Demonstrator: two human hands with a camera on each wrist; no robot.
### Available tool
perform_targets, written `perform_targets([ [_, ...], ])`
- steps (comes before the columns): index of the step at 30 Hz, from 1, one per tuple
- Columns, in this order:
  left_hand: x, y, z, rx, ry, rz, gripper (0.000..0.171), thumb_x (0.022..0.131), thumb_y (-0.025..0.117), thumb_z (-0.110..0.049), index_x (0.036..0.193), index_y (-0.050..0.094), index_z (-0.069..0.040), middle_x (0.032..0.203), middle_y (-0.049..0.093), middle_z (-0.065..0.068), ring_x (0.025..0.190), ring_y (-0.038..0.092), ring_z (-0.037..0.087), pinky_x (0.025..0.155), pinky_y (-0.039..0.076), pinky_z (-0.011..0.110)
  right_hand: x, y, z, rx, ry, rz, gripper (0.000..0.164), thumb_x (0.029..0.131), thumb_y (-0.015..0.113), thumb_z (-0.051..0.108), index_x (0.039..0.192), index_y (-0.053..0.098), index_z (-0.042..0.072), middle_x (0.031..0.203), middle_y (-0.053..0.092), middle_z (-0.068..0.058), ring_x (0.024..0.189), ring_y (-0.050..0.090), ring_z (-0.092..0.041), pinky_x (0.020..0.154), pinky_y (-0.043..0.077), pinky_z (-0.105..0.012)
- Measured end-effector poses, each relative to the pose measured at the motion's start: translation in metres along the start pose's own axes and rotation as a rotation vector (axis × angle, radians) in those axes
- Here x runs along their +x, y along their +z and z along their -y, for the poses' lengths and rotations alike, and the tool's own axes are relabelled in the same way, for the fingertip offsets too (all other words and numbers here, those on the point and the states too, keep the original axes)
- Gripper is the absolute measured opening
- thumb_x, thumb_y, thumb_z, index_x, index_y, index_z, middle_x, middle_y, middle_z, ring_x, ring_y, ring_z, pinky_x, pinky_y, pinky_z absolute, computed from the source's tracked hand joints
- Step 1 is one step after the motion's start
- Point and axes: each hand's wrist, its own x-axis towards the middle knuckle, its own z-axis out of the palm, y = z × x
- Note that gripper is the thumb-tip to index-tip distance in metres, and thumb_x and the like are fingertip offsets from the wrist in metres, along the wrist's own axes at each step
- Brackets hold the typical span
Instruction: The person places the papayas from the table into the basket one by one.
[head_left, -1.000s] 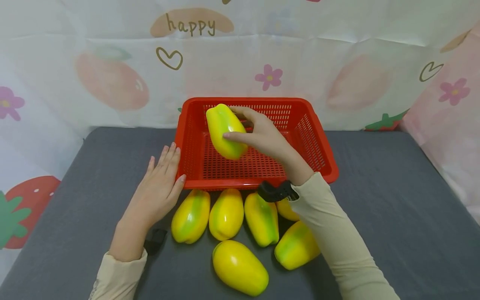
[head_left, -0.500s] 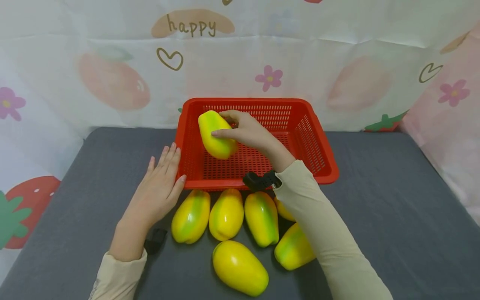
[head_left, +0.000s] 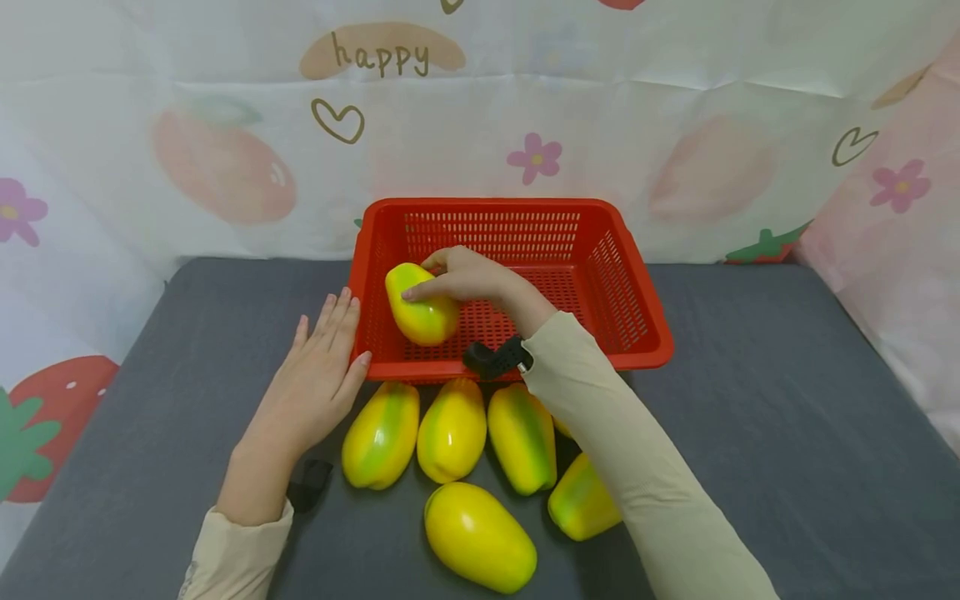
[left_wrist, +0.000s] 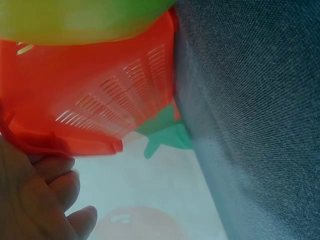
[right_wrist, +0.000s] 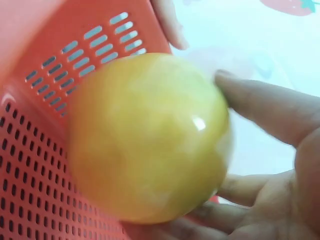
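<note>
While the right hand (head_left: 476, 279) grasps a yellow-green papaya (head_left: 427, 315), thumb on the near side and fingers round the far side, the fruit is inside the left end of the red plastic basket (head_left: 654, 357); whether it touches the bottom is hidden. The left hand (head_left: 315, 371) has its grip released, straight fingers against the basket's left side. Glossy skin suggests a firm, rather slippery body, unlikely to squash; weight is hard to judge, perhaps light. Spreading the grip around the thick middle looks safest.
</note>
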Motion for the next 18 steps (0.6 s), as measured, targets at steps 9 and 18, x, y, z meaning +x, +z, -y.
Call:
perform_targets([
  [9,0.000,-0.002,0.000,0.005,-0.006,0.010,0.068,0.099,0.043,-0.028,0.150,0.010,0.001,0.157,0.007,0.016,0.143,0.004,0.031,0.112,0.006,0.055,0.002,0.003,0.005,0.024,0.041,0.113,0.044,0.087,0.067,0.027,0.120,0.060,-0.001,0.100,0.062,-0.009,0.082,0.058,-0.019,0.075,0.053,-0.027],
  [18,0.001,0.000,0.001,-0.015,-0.003,0.019,0.068,0.099,0.043,-0.028,0.150,0.009,0.001,0.157,0.006,0.015,0.144,0.003,0.031,0.113,0.003,0.053,0.015,0.004,0.006,0.025,0.073,0.133,0.037,0.088,0.066,0.026,0.113,0.063,-0.002,0.098,0.062,-0.010,0.082,0.058,-0.019,0.076,0.053,-0.028],
])
